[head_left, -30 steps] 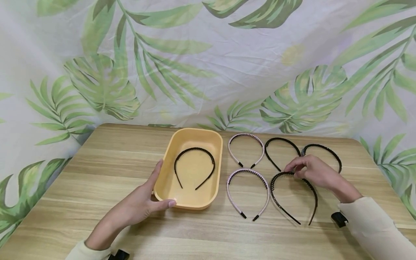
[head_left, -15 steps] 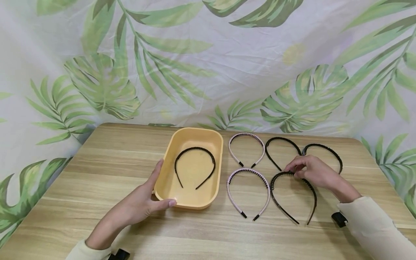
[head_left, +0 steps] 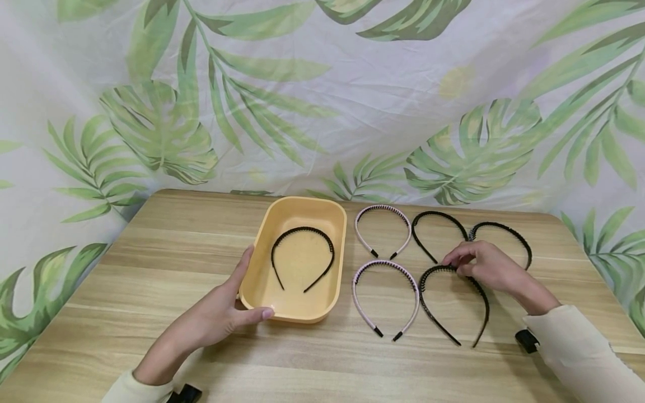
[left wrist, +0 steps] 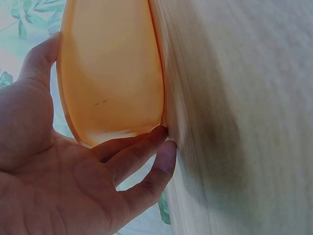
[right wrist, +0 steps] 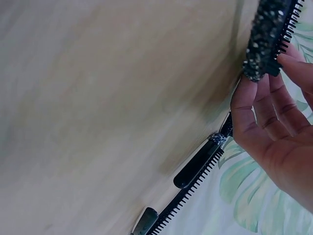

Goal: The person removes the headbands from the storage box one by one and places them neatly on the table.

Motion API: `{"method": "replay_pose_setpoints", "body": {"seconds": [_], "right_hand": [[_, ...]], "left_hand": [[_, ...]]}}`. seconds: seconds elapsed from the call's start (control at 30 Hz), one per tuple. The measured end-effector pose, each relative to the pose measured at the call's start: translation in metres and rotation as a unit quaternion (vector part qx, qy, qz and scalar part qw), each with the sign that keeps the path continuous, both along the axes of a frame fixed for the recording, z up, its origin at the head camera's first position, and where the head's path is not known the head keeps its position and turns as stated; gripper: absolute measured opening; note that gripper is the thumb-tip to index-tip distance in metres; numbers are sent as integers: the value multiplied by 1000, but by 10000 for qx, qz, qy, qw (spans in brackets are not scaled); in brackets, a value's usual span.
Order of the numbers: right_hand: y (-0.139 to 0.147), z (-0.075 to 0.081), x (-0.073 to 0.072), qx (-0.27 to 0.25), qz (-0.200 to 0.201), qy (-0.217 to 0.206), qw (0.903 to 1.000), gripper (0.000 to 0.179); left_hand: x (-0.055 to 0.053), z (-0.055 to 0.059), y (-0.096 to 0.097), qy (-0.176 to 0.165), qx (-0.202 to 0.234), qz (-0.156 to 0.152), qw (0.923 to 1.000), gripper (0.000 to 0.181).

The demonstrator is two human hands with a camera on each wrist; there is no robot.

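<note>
My left hand [head_left: 209, 319] grips the near left corner of a yellow plastic box [head_left: 302, 305], thumb on the near rim and fingers along its left side. A black headband [head_left: 303, 229] lies inside the box. With thumb and fingertips, my right hand [head_left: 491, 273] pinches the top of another black headband [head_left: 481, 291], whose ends point toward me. In the right wrist view this headband [right wrist: 265, 36] shows a glittery outer band and comb teeth inside. The left wrist view shows fingers [left wrist: 139, 149] against the end of the box.
Two pink headbands [head_left: 384, 207] [head_left: 387, 262] lie right of the box, one behind the other. Behind my right hand are two more black headbands [head_left: 440, 213] [head_left: 504, 226], one partly hidden by it. A leaf-printed cloth [head_left: 282, 101] hangs behind the wooden table [head_left: 302, 364].
The free ends of the black headband in my right hand have shifted slightly left and away from me. My left hand and the box stay in place.
</note>
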State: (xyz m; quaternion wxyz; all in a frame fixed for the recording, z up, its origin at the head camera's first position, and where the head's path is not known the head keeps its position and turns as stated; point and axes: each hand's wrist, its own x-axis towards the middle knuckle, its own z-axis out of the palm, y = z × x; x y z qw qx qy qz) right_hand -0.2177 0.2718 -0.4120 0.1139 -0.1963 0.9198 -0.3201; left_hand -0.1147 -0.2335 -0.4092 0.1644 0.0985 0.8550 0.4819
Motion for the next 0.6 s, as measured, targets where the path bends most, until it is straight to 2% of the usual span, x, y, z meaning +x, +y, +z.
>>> {"method": "replay_pose_setpoints", "body": {"seconds": [0.37,0.6], "right_hand": [[0,-1,1,99,-74,65,9999,29],[-4,6,0,203,-142,371,9990,26]], "left_hand": [[0,0,0,-28,18,12,10000,124],[0,1,0,-19,-29,34,10000,124]]}}
